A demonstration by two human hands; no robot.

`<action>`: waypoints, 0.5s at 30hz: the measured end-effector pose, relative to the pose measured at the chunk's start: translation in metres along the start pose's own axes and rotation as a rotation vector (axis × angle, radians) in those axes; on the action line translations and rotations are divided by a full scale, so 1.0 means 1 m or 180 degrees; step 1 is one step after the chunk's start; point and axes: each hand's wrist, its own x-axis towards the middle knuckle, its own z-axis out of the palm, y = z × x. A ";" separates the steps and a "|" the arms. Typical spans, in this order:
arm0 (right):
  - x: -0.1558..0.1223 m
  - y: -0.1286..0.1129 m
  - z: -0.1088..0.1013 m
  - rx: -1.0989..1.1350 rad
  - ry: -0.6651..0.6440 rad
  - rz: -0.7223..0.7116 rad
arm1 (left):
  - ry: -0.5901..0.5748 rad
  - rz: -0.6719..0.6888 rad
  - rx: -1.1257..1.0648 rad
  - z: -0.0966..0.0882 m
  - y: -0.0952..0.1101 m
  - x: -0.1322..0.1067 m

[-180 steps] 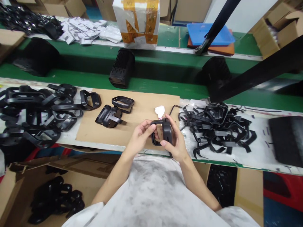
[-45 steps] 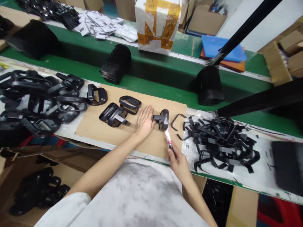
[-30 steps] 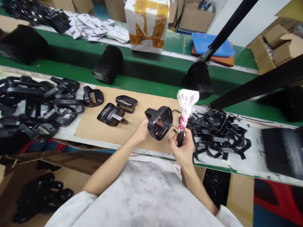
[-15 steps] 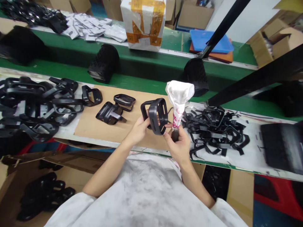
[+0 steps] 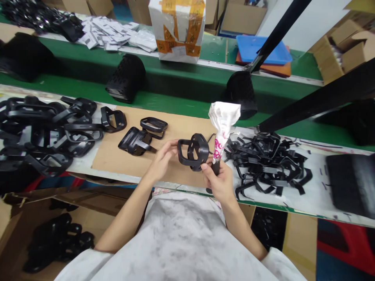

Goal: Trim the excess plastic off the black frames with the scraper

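Note:
My right hand (image 5: 219, 180) is closed round the dark handle of a cloth-wrapped tool (image 5: 220, 132), white at its wide head and pink-printed along the neck; what lies under the wrap is hidden. Its thumb and fingertips also pinch a black plastic bracket (image 5: 202, 155) with rounded loops, held over the cardboard sheet. My left hand (image 5: 160, 163) is beside the bracket's left loop, fingers apart; whether the fingertips touch it I cannot tell. Left of that hand, a similar black bracket (image 5: 135, 141) and a black loop-shaped part (image 5: 154, 125) lie on the cardboard sheet (image 5: 109, 156).
Many black brackets (image 5: 43, 125) are heaped at the left, and thin black strips (image 5: 266, 160) at the right. Behind runs a green conveyor (image 5: 175, 103) carrying black perforated parts (image 5: 126, 78). A taped white box (image 5: 177, 31) stands beyond. Dark slanting posts (image 5: 316, 93) cross the right side.
My left hand has moved left and its fingers have loosened from the bracket. The bracket has turned in my right hand and sits slightly lower.

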 end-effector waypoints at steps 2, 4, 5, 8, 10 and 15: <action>0.004 0.001 0.001 0.0084 -0.0071 0.0184 | 0.0073 0.0241 0.0628 -0.006 -0.012 0.003; 0.010 0.005 0.003 0.0075 -0.0109 0.0334 | 0.0047 0.0598 0.1289 -0.005 -0.021 0.007; 0.013 0.009 0.003 0.0059 -0.0132 0.0395 | -0.0033 0.0752 0.1555 -0.003 -0.025 0.010; 0.027 0.019 0.006 -0.0055 -0.0071 0.0455 | -0.0239 0.1012 0.2046 0.006 -0.035 0.024; 0.037 0.025 0.007 -0.0283 0.0100 0.0337 | -0.0169 0.1128 0.2345 0.010 -0.041 0.037; 0.054 0.027 0.004 -0.1046 0.0539 -0.0386 | 0.0070 0.1213 0.2814 0.009 -0.049 0.053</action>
